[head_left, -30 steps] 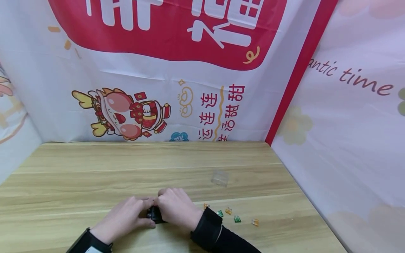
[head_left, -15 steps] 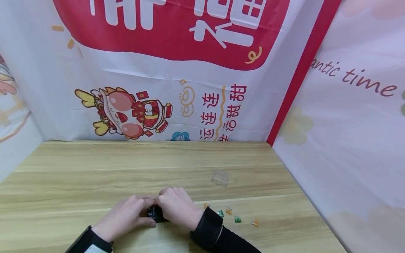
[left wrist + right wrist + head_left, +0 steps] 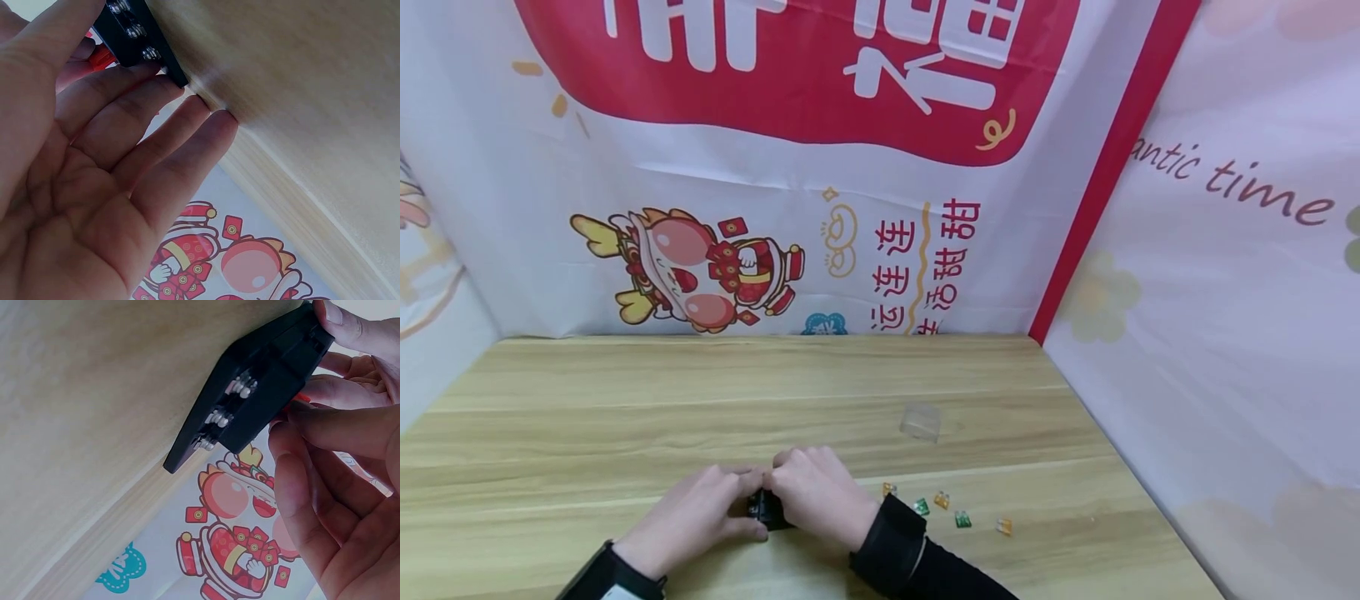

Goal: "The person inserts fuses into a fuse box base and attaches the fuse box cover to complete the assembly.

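A black fuse box (image 3: pixel 269 375) with several silver screw terminals (image 3: pixel 219 417) along its side lies on the wooden table between both hands. My left hand (image 3: pixel 700 504) grips it, thumb on the near side and fingers along the far end. From the right, my right hand (image 3: pixel 823 496) reaches over the box, its thumb and fingertips pinching a small red blade fuse (image 3: pixel 102 57) at the top of the box. Only a bit of red shows between the fingers in the right wrist view; the slots beneath are hidden.
Right of the hands lie several loose blade fuses, among them an orange one (image 3: pixel 942 500) and a green one (image 3: pixel 963 519). Behind them sits a clear plastic cover (image 3: pixel 921 422). A printed cloth (image 3: pixel 760 167) hangs at the table's back edge.
The head view shifts slightly. Both hands and the fuse box keep practically the same places.
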The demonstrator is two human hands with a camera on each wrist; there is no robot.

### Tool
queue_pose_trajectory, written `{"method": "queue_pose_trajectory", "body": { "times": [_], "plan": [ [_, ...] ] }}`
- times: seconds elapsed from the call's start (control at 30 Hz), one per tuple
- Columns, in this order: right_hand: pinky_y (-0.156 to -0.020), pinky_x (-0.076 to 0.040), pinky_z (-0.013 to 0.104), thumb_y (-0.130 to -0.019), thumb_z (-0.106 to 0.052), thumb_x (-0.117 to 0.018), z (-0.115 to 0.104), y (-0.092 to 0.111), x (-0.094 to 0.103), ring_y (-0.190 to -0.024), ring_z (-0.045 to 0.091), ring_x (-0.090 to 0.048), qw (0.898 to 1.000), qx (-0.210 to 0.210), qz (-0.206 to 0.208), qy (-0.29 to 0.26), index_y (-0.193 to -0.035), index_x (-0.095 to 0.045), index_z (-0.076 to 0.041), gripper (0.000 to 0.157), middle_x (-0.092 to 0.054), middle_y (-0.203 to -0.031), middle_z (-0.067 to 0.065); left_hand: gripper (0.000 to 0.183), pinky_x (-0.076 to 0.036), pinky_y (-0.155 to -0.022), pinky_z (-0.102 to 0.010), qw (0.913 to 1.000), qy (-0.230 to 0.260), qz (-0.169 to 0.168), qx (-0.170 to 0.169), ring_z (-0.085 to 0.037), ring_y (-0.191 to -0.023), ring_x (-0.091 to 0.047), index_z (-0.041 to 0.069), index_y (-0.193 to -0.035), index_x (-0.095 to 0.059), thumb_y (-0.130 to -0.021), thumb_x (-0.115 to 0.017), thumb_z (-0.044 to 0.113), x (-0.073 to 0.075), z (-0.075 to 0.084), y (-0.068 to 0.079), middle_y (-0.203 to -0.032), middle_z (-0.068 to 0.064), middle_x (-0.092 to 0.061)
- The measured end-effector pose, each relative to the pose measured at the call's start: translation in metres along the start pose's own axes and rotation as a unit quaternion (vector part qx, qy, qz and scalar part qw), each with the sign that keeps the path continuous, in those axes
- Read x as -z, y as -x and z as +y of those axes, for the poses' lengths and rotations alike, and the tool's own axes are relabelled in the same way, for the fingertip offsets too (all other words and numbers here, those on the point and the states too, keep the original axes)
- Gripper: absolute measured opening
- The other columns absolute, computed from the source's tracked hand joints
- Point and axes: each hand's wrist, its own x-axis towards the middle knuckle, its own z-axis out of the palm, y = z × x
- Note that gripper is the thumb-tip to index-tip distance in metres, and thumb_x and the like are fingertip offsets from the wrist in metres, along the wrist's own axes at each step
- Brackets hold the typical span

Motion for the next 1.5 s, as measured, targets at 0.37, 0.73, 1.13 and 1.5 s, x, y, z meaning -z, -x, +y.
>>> {"method": "queue_pose_trajectory", "body": {
  "times": [0.37, 0.73, 1.13, 1.5],
  "plan": [
    [-0.046, -0.03, 0.015, -0.072, -0.008, -0.072, -0.001, -0.0002, -0.003, -0.053, -0.001, -0.04, 1.0, 0.006, 0.002, 0.002, -0.082, -0.071, -0.026, 0.021, -0.051, -0.067, -0.012, 0.037, -0.046, -0.074, -0.029, 1.0, -0.003, -0.003, -0.001, 0.0, -0.085, -0.055, 0.026, -0.109, -0.064, -0.077, -0.074, 0.043, -0.0017, -0.0006, 0.0011, -0.105, 0.012, -0.063],
    [-0.046, -0.028, 0.015, -0.074, -0.005, -0.071, 0.0005, 0.0002, -0.0024, -0.053, -0.002, -0.039, 1.0, 0.001, 0.0, -0.023, -0.083, -0.071, -0.026, 0.023, -0.049, -0.067, -0.012, 0.041, -0.046, -0.074, -0.03, 0.9999, -0.013, 0.004, -0.001, -0.001, -0.088, -0.056, 0.024, -0.111, -0.065, -0.077, -0.074, 0.044, -0.0023, -0.0006, 0.0005, -0.106, 0.011, -0.064],
    [-0.045, -0.026, 0.015, -0.073, -0.003, -0.069, 0.0006, -0.0004, -0.0031, -0.052, -0.002, -0.037, 1.0, 0.0, 0.008, -0.029, -0.08, -0.07, -0.026, 0.023, -0.046, -0.065, -0.013, 0.042, -0.046, -0.075, -0.031, 0.9998, -0.019, 0.008, -0.003, -0.002, -0.09, -0.056, 0.022, -0.112, -0.065, -0.076, -0.075, 0.042, -0.0006, 0.0007, 0.001, -0.106, 0.011, -0.063],
    [-0.046, -0.027, 0.014, -0.069, -0.003, -0.071, -0.001, -0.0006, -0.0022, -0.053, -0.002, -0.037, 1.0, -0.005, -0.003, -0.028, -0.081, -0.071, -0.025, 0.025, -0.046, -0.067, -0.014, 0.036, -0.044, -0.069, -0.027, 0.9999, -0.013, 0.008, -0.005, 0.0, -0.08, -0.054, 0.024, -0.105, -0.064, -0.076, -0.075, 0.042, -0.0006, 0.0004, 0.0005, -0.1, 0.013, -0.063]
  ]
}}
